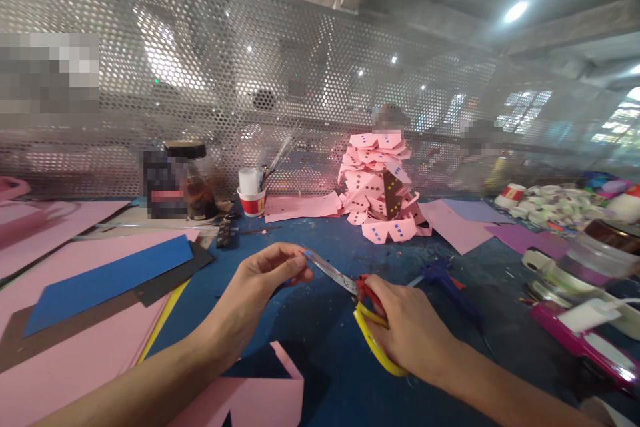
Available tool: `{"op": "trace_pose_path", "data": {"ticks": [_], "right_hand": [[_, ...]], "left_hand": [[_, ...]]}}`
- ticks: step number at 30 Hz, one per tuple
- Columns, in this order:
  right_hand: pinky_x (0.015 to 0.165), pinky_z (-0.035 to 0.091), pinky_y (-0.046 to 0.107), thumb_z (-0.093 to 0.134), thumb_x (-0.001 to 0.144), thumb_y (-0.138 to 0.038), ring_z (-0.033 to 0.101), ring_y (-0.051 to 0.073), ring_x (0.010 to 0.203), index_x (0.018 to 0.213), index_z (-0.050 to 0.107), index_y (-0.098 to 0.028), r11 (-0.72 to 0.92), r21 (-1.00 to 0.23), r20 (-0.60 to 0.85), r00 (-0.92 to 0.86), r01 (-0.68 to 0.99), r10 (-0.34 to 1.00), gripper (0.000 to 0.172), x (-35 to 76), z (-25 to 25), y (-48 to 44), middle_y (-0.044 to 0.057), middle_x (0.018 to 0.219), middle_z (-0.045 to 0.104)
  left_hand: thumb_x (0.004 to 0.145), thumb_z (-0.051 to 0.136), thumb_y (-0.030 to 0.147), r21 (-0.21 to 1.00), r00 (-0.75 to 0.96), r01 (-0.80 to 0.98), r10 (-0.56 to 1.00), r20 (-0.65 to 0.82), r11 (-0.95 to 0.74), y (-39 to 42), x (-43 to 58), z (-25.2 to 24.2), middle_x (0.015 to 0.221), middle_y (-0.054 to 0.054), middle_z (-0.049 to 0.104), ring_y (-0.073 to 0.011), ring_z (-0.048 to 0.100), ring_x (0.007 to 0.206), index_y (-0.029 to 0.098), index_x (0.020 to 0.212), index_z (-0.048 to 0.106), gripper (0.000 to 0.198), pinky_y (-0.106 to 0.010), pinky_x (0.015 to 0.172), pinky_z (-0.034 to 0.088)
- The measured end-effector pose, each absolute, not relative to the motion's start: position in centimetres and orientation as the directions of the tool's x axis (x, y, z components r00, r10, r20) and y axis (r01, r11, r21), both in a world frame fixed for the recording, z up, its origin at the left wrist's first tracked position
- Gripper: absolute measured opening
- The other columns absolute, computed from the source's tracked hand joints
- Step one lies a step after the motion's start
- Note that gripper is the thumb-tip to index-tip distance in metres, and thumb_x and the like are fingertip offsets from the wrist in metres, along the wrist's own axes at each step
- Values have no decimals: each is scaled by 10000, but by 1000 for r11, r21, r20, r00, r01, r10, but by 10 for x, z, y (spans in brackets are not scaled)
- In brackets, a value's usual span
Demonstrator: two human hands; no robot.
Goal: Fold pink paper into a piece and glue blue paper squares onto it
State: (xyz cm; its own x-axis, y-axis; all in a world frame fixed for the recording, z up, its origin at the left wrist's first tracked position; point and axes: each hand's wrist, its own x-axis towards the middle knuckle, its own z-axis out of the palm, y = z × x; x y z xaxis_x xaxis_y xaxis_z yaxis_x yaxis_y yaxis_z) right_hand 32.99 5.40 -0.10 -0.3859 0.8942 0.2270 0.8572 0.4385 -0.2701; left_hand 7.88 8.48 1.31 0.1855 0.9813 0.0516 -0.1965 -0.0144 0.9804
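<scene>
My right hand (413, 323) grips a pair of scissors (333, 271) by its red and yellow handles, blades pointing left. At the blade tips, my left hand (270, 273) pinches a small blue paper piece (307, 253) between thumb and fingers; most of it is hidden by the fingers. Both hands are raised a little over the blue table (330, 360). Below the left forearm lies a cut and folded pink paper piece (273, 400), partly cut off by the frame. Behind the hands rises a stack of folded pink paper pieces (370, 180) with dark and blue dots.
Pink sheets (100, 380) lie at left, topped by a blue strip (115, 280). A blue glue gun (453, 290) lies right of the scissors. A paper cup (251, 202), a lidded jar (197, 180) and a magenta device (583, 343) stand around. Perforated metal panel (300, 100) closes the back.
</scene>
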Motion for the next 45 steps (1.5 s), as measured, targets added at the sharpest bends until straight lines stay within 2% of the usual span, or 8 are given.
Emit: {"op": "trace_pose_path", "data": {"ticks": [6,18,31,36,45], "right_hand": [[552,271,281,597,876,-321,650,190,642,965,566,-225,429,-310,217,-376,849,901,135,328,0,53,-7,753,694],[543,293,270,610,839,-284,626,170,602,913,556,-222,434,-337,216,-380,836,899,111,328,-1,52,-11,724,692],[528,278,261,619,857,-290,619,155,575,883,548,-212,425,-303,213,-374,853,903,109,329,0,53,-19,672,662],[530,292,253,626,857,-285,642,161,594,887,552,-218,416,-308,201,-369,856,907,104,328,1,53,-14,713,694],[511,257,259,619,862,-298,648,158,563,863,563,-210,414,-250,238,-359,875,902,104,329,-4,56,-13,662,678]], "left_hand": [[837,749,338,984,191,-179,981,44,-9,85,79,11,794,-1,719,-137,633,790,199,868,718,145,-255,794,448],[841,746,334,983,201,-182,979,42,-5,83,80,11,802,2,718,-131,636,788,204,840,712,134,-247,795,455],[823,762,336,980,198,-197,979,35,5,84,80,10,804,-8,716,-137,630,777,198,825,704,150,-246,773,456],[833,756,336,981,203,-195,979,28,12,83,80,10,798,-6,713,-134,626,781,196,842,701,150,-244,781,453],[812,774,352,981,194,-193,981,15,23,85,80,10,777,-13,724,-138,632,761,191,830,699,179,-249,774,457]]}}
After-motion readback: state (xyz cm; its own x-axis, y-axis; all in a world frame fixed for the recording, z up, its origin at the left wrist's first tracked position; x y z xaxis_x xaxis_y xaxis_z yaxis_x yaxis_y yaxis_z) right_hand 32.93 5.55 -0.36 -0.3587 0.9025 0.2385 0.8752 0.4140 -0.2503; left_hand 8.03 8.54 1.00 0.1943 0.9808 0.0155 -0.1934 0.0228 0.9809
